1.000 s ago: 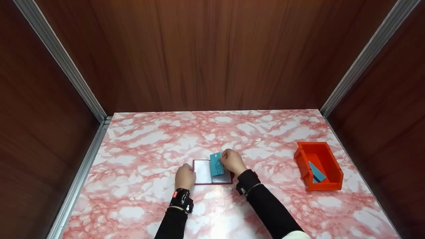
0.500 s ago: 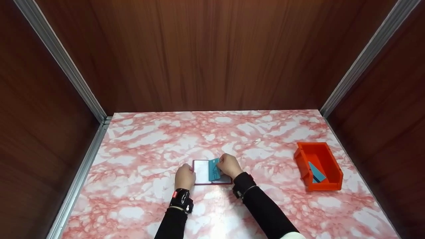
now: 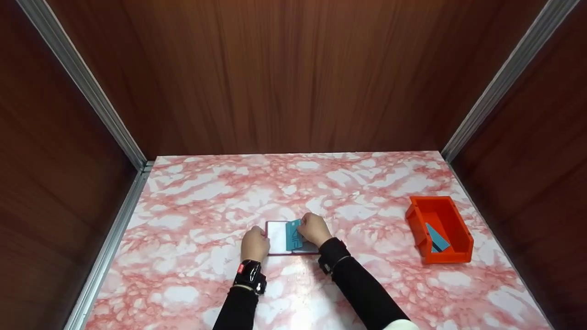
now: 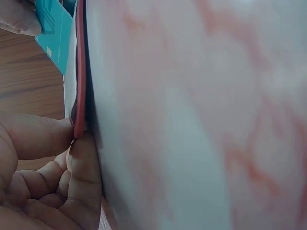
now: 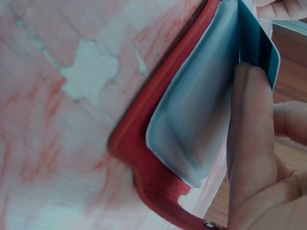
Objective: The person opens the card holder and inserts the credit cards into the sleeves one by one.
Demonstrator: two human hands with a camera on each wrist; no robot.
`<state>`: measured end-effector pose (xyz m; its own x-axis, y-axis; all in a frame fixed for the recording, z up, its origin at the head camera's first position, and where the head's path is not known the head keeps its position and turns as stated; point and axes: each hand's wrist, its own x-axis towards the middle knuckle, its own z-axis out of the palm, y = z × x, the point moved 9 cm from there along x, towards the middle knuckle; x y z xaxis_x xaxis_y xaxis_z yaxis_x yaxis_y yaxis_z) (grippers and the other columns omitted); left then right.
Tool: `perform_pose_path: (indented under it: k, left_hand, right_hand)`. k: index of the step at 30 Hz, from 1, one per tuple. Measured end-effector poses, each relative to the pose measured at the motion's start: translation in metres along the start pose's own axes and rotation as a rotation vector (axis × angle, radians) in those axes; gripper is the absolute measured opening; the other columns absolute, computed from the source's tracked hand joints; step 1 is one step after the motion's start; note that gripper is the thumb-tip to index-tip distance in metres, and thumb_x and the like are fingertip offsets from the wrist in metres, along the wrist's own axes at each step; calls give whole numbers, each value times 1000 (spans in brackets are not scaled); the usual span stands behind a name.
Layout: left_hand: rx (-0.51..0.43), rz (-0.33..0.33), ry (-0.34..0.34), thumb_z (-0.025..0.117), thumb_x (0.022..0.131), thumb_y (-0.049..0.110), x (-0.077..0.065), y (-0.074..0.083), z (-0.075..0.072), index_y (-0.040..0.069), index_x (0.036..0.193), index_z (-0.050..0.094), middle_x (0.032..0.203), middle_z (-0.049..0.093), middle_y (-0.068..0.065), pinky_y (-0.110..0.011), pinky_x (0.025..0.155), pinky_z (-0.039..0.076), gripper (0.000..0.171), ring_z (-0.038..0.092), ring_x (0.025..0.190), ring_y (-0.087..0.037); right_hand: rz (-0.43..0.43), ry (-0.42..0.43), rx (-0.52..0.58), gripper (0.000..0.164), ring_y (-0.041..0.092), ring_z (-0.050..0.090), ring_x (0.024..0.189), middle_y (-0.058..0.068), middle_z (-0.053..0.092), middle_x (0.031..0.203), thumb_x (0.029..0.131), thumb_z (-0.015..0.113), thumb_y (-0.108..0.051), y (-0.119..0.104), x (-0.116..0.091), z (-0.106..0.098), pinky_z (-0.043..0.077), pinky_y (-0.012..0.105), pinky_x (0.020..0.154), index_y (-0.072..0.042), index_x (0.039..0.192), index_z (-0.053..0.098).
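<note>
A red card holder (image 5: 139,127) lies spread open on the table, with clear plastic sleeves (image 5: 192,105) inside it. My left hand (image 3: 255,245) pinches its left cover edge between thumb and finger; the red edge (image 4: 80,72) shows in the left wrist view. With thumb and fingers, my right hand (image 3: 315,230) grips a teal card (image 3: 293,238) by its right side. The card stands tilted over the middle of the holder, beside the sleeves. Whether its lower edge is inside a sleeve cannot be told. In the head view the right hand covers part of the holder's right half.
An orange-red bin (image 3: 415,229) stands at the right of the table, with a blue card (image 3: 439,239) leaning inside. The marbled pink-and-white tabletop (image 3: 202,197) is bounded by dark wood panels (image 3: 293,78) at the back and sides.
My right hand has moved the teal card left and slightly nearer to me, deeper over the holder's middle. The left hand has stayed at the cover edge.
</note>
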<state>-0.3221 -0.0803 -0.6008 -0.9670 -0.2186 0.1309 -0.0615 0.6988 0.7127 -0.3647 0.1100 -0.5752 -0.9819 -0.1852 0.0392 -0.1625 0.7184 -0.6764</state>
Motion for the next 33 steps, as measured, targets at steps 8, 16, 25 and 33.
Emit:
perform_pose_path:
  k: [8,16,25,33]
  left_hand:
    - [1,-3,-4,69,76,-3,0,1,0,0,81,63,75,65,-12,-47,73,52,8,64,76,-35]
    - [7,3,1,69,75,-2,0,2,-1,-1,82,65,76,66,-12,-47,74,52,8,65,77,-36]
    - [-2,-14,-19,69,77,-2,0,0,0,-1,85,65,78,67,-13,-47,75,51,9,65,78,-36]
    - [5,-26,-25,69,77,-3,0,3,-2,-1,84,65,79,67,-15,-48,75,51,9,65,80,-37]
  right_hand:
    - [15,1,-19,18,16,54,57,-3,48,62,77,66,-1,1,2,1,43,28,55,-8,70,51]
    - [39,5,-36,20,17,51,59,-2,46,63,78,66,-1,-1,0,3,41,29,57,-9,72,48]
    - [82,-37,-82,20,17,54,53,0,51,61,81,68,-6,-1,-1,10,43,29,54,-10,71,50]
    - [69,-43,-96,21,16,61,47,1,55,61,82,72,-8,-3,-1,16,48,28,54,-8,73,52]
